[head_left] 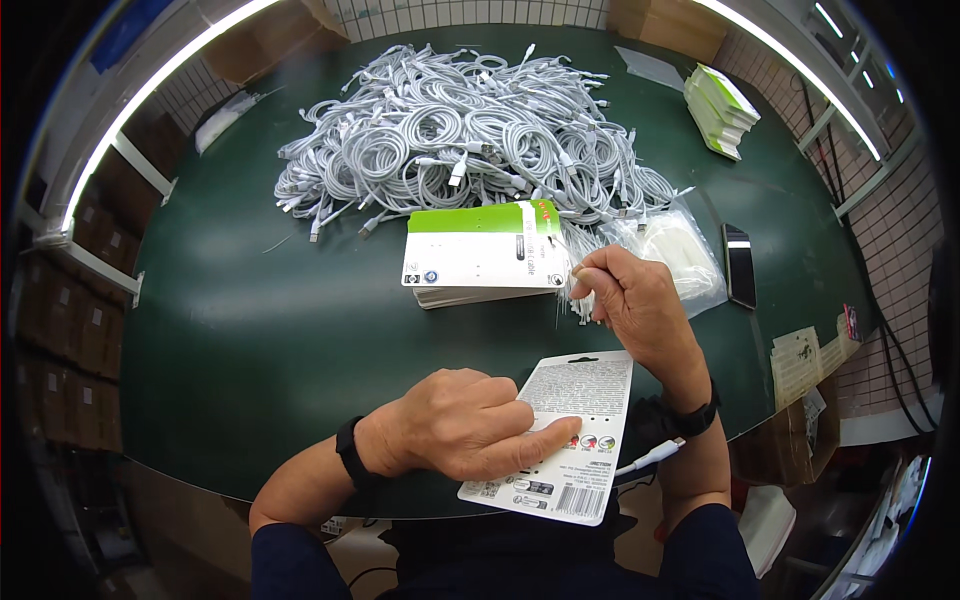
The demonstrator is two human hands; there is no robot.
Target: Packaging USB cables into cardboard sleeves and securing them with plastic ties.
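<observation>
On the near side of the card stack, the left hand is gripping the printed card; fine print too small to read, round icons and a barcode are showing. Right of the stack, the right hand is hanging narrowly bunched beside white ties; I can't tell whether it's holding one.
</observation>
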